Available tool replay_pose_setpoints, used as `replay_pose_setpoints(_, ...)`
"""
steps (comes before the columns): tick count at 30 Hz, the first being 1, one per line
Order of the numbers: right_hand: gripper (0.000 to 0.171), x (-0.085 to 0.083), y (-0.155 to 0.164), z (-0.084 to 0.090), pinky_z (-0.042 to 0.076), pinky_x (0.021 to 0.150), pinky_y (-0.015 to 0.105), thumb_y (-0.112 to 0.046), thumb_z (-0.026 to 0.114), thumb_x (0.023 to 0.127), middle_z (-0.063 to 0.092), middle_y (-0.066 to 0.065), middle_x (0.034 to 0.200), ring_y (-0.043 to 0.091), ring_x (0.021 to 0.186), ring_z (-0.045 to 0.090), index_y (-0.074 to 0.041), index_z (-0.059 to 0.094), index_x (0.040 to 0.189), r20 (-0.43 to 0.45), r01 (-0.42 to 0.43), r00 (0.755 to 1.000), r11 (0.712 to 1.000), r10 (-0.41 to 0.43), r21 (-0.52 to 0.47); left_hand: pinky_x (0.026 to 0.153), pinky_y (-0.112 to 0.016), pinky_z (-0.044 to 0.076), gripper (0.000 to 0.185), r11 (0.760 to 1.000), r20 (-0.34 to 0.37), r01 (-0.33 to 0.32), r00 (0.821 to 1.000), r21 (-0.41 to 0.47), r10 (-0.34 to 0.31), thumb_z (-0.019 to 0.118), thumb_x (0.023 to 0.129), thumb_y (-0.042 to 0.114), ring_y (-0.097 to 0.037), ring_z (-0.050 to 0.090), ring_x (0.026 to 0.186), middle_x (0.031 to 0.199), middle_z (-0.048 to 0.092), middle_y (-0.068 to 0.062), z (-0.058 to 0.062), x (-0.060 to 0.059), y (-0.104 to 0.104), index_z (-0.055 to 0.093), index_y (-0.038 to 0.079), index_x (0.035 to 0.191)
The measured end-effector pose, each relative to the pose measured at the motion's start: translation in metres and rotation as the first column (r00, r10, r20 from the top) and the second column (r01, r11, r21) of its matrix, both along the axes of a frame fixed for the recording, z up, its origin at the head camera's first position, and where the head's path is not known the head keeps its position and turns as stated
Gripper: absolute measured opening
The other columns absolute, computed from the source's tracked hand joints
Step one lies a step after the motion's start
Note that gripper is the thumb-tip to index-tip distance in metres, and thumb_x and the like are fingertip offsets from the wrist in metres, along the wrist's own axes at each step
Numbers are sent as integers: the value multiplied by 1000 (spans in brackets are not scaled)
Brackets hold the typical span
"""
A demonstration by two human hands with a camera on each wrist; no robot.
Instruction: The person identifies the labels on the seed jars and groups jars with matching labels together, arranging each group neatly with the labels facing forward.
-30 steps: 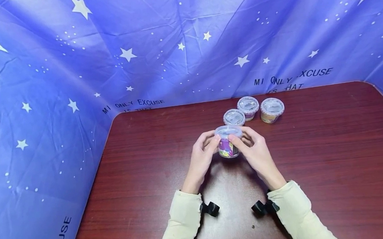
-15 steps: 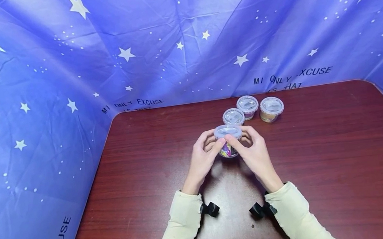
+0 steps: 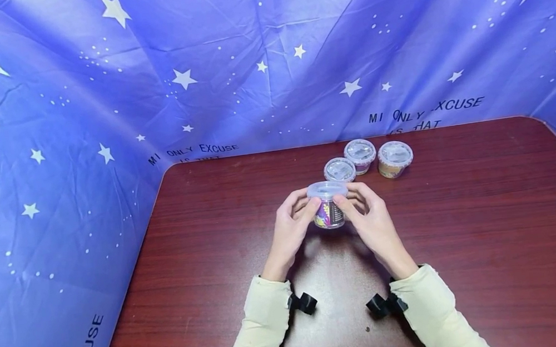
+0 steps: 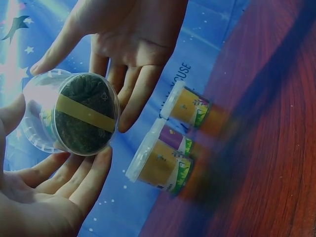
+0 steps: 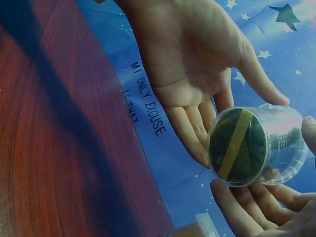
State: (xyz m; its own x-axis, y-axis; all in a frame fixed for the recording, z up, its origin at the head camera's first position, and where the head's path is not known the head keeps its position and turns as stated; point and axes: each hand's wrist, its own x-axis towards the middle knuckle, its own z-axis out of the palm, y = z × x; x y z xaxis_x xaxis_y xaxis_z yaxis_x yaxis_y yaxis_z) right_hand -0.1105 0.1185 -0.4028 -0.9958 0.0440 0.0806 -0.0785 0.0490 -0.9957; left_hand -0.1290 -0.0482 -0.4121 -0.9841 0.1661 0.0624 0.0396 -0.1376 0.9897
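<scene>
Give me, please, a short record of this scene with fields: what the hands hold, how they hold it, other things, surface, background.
Held thing: small clear cup with lid and colourful label, lifted off the table
Left hand: fingers curled round the cup's left side
Right hand: fingers curled round its right side
Cup bottom: dark with a yellow strip
Other things: three similar lidded cups standing behind the hands
Surface: dark red wooden table
Background: blue cloth with white stars

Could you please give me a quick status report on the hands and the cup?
Left hand and right hand both hold lidded cup above table. Three other cups behind. Nothing obstructing.
</scene>
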Motion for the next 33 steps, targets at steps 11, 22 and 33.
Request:
replay_pose_setpoints(11,35,-1,6,2,56,80,21,-17,56,102,63,-2,108,5,96,62,1,53,132,-21,-88,996,996,87,-3,87,-30,58,37,997,8,51,999,56,-51,60,98,11,-10,68,96,117,66,-25,-2,-4,-6,55,-4,131)
replay_pose_setpoints(22,42,-1,10,2,56,82,20,-18,56,102,68,-11,109,3,100,64,2,51,138,-19,-140,990,990,140,-12,91,-30,56,38,992,-10,102,995,77,-101,61,97,15,-13,68,101,118,67,-20,-1,-4,-9,57,-1,132)
replay_pose_setpoints(33,41,-1,8,2,53,85,17,-15,64,97,68,-13,106,4,99,64,1,56,134,-51,-38,998,999,38,4,93,-28,54,41,996,-20,76,997,49,-75,61,97,14,-12,65,103,124,62,-20,2,-3,-9,54,3,136)
